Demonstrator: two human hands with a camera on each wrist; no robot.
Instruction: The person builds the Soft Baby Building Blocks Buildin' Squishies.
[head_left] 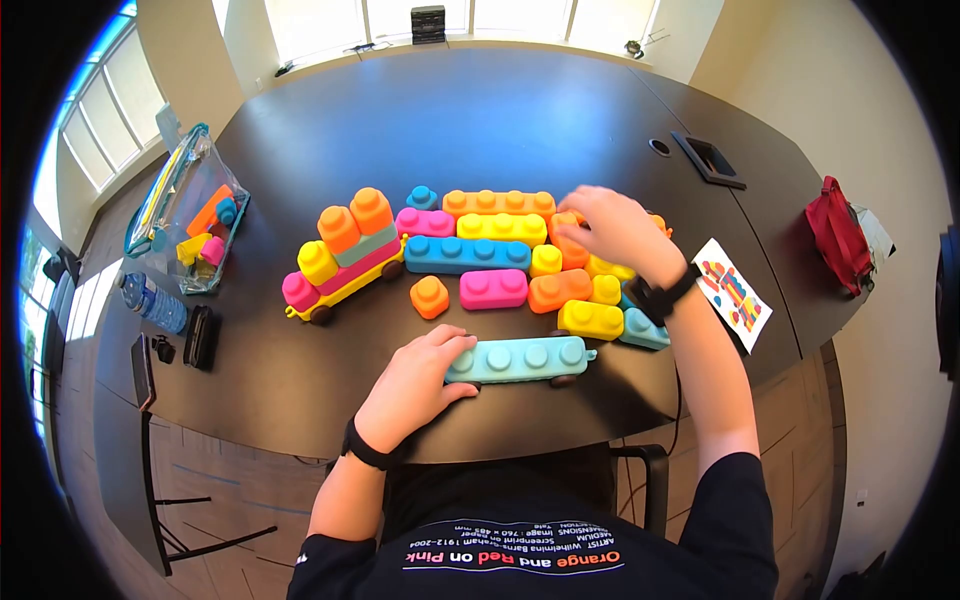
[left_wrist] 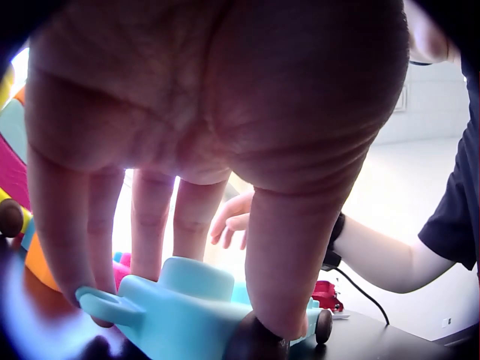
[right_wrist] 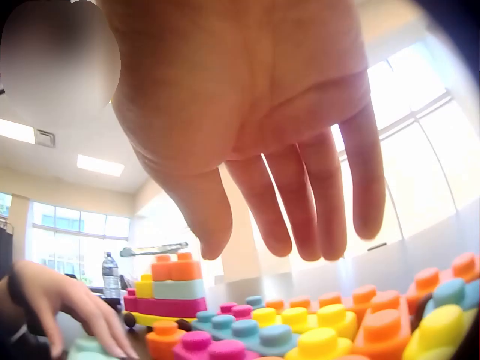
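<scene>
A light teal toy train car [head_left: 520,359] with a row of studs and dark wheels lies near the table's front edge. My left hand [head_left: 415,385] holds its left end, thumb on the near side and fingers on the far side, as the left wrist view also shows. A small hook [left_wrist: 112,306] sticks out from that end. Over the orange blocks [head_left: 572,245] at the right of the block group is my right hand [head_left: 610,228]. In the right wrist view its fingers [right_wrist: 322,217] hang down extended, with nothing between them and the thumb, above the orange and yellow blocks.
Left of the loose blocks stands a built train car [head_left: 345,255] with stacked blocks. A clear bag [head_left: 190,215], a water bottle [head_left: 153,303] and a black case [head_left: 200,337] line the left side. Right lie a picture sheet [head_left: 733,295] and a red bag [head_left: 835,235].
</scene>
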